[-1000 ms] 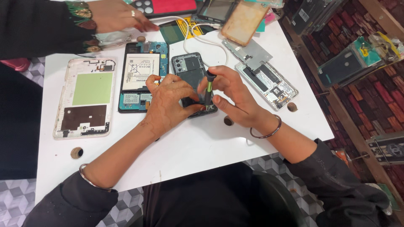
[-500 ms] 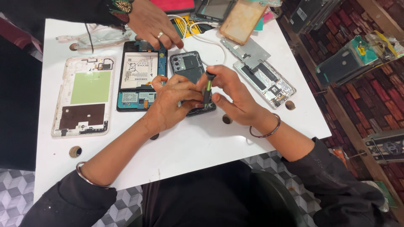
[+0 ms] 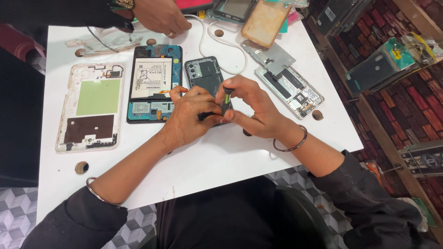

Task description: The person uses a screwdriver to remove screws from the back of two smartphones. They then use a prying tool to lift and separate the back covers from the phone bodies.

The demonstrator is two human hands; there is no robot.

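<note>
A dark phone [image 3: 204, 76] lies back side up in the middle of the white table [image 3: 221, 157]. My left hand [image 3: 187, 115] rests on its lower part and holds it down. My right hand [image 3: 251, 108] grips a small green-handled screwdriver [image 3: 226, 99] held upright over the phone's lower right edge. The tip of the tool is hidden behind my fingers.
Left of the phone lie an opened blue device with a white battery [image 3: 153, 83] and a white back frame [image 3: 91, 106]. At right lies an opened silver phone [image 3: 290, 87]. Another person's hand [image 3: 159, 17] reaches in at the top, near a white cable [image 3: 217, 41].
The view has shifted, so everything sits lower in the frame. The other person's hand moved right along the table's far edge. My hands stay on the dark phone with the screwdriver.
</note>
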